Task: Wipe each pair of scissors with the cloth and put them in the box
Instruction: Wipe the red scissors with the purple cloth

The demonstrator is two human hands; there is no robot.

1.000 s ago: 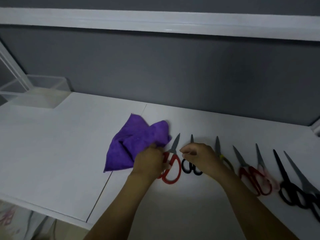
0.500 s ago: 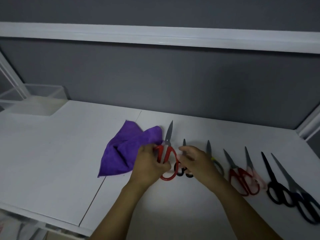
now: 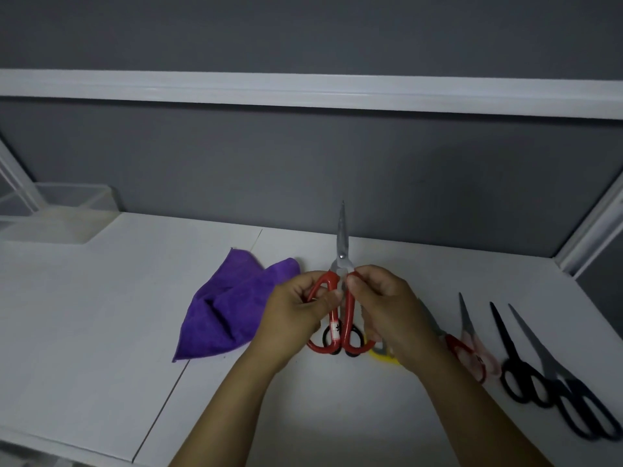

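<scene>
Both hands hold the red-handled scissors [image 3: 342,271] up above the table, blades closed and pointing away from me. My left hand [image 3: 296,318] grips the left handle loop; my right hand [image 3: 387,311] pinches the right handle near the pivot. The purple cloth [image 3: 229,308] lies crumpled on the table just left of my left hand, touched by neither hand. The clear plastic box [image 3: 64,214] stands at the far left against the wall.
Several more scissors lie in a row on the white table [image 3: 101,348]: a black-handled pair [image 3: 354,338] under the held one, a yellow pair [image 3: 382,355], a red pair [image 3: 463,352], a pink pair [image 3: 472,328] and two black pairs [image 3: 519,375] at the right. A grey wall stands behind.
The red-handled scissors have been lifted off the table and turned upright. My right hand came over from the black pair to take the right handle. The cloth stayed put.
</scene>
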